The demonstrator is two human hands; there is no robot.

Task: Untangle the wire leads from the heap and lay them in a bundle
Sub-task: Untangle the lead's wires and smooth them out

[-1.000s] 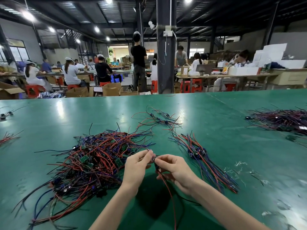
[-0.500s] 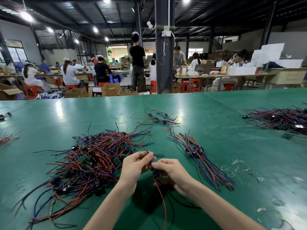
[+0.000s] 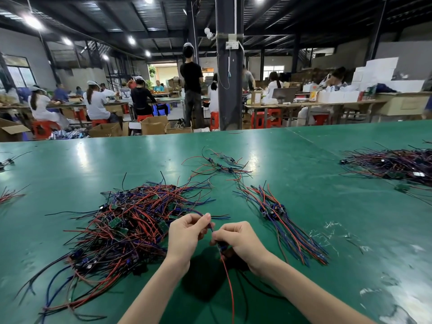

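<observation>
At the near middle of the green counter (image 3: 327,174), the left hand (image 3: 187,235) pinches a blue wire end while the right hand (image 3: 236,242) grips the wire lead (image 3: 228,277) at its small module. The heap (image 3: 126,225) lies just left, the bundle (image 3: 287,228) right. The lead looks light, limp and prone to snagging, so it is probably best held at the module.

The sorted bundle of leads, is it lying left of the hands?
No, the bundle lies right of the right hand; the tangled heap is on the left.
</observation>
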